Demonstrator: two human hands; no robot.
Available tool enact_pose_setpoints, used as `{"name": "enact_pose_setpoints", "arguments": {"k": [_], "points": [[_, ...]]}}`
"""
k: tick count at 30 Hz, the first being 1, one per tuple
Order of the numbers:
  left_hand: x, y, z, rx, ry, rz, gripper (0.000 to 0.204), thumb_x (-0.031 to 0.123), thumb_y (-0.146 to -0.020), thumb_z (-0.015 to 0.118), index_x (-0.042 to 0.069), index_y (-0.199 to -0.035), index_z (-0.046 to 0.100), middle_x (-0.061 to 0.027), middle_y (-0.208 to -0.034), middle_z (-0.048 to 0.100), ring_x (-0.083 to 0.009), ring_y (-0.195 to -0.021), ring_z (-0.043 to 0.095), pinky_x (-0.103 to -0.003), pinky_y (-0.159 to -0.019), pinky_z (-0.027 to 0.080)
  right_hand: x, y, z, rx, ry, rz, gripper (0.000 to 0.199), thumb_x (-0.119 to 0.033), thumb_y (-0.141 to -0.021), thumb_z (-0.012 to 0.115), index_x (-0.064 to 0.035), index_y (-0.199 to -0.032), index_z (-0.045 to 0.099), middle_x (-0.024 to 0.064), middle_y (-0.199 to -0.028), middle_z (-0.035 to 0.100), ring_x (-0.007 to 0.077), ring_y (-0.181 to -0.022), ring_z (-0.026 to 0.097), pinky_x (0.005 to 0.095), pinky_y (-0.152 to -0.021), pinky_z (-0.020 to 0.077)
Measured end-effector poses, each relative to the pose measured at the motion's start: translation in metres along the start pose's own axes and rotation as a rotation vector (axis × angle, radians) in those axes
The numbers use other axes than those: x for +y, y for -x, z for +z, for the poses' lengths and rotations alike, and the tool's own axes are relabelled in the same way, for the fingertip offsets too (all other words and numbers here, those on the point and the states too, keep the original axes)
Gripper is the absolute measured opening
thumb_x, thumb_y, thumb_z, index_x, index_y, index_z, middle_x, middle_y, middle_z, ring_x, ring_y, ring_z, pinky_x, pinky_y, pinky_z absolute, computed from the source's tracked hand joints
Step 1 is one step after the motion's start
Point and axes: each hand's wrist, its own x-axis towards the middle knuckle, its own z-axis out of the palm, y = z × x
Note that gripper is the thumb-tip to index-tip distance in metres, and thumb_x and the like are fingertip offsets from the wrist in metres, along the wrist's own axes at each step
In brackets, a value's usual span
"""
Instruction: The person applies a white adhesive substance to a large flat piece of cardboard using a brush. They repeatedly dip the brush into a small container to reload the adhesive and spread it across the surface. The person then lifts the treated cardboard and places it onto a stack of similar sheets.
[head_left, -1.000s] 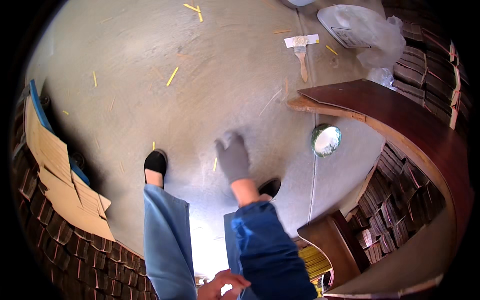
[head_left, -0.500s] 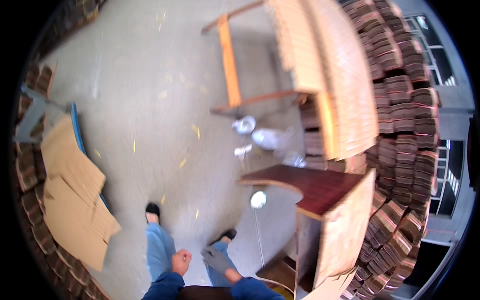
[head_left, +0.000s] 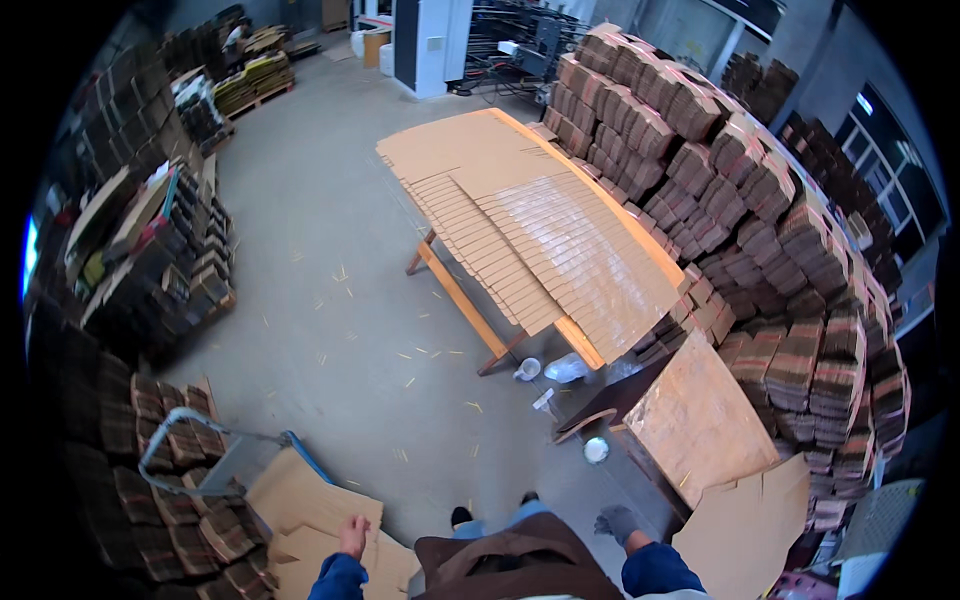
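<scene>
My left hand [head_left: 353,537] is bare, its fingers curled in with nothing visible in them. Flat brown cardboard sheets [head_left: 312,492] lie on a blue-edged hand cart [head_left: 215,460] beside it. My right hand [head_left: 618,523] wears a grey glove and hangs empty with fingers apart, left of a cardboard sheet [head_left: 745,520] that leans on a wooden stand [head_left: 695,415]. Ahead, a trestle table [head_left: 460,300] carries cardboard pieces [head_left: 540,235] laid overlapping in rows, with a shiny whitish patch over their right part.
Beneath the table's near end are a white bucket [head_left: 527,369] and a clear plastic bag [head_left: 567,368]. A round white container [head_left: 596,450] stands by the wooden stand. Bundled cardboard stacks [head_left: 690,190] line the right side; more stacks [head_left: 150,250] rise at left. Yellow scraps [head_left: 474,407] litter the floor.
The view has tilted up and swung, bringing the far room and the whole table top into sight. My hands have moved apart, the right one farther to the right.
</scene>
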Motion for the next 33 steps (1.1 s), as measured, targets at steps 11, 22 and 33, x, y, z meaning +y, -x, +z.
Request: {"name": "enact_pose_setpoints", "arguments": {"k": [11, 22, 33], "points": [[0.263, -0.196, 0.185, -0.54, -0.003, 0.115, 0.021, 0.023, -0.094, 0.059, 0.006, -0.107, 0.063, -0.0058, -0.096, 0.069, -0.0161, -0.089, 0.065, -0.03, -0.078, 0.049, -0.116, -0.081, 0.131, -0.107, -0.422, -0.289, 0.02, -0.02, -0.099, 0.052, -0.0032, -0.1, 0.061, 0.012, -0.093, 0.065, 0.0251, -0.09, 0.065, 0.0374, -0.077, 0.0561], [0.433, -0.327, 0.131, -0.682, -0.397, 0.028, 0.025, 0.02, -0.094, 0.062, 0.0, -0.11, 0.062, -0.0108, -0.097, 0.069, -0.0193, -0.09, 0.067, -0.033, -0.082, 0.054, -0.211, -0.159, 0.307, -0.155, -0.445, -0.237, 0.025, -0.032, -0.096, 0.049, -0.0137, -0.104, 0.065, 0.0056, -0.109, 0.064, 0.0223, -0.111, 0.055, 0.044, -0.101, 0.0359], [0.759, -0.524, 0.284, -1.045, -0.477, 0.547, 0.023, 0.023, -0.098, 0.059, 0.002, -0.106, 0.062, -0.0027, -0.091, 0.065, -0.0103, -0.085, 0.058, -0.027, -0.081, 0.049, -0.349, -0.172, 0.399, 0.408, 1.203, -0.876, 0.024, -0.036, -0.091, 0.051, -0.0208, -0.099, 0.068, 0.0022, -0.11, 0.063, 0.0251, -0.112, 0.054, 0.0508, -0.104, 0.0339]]}}
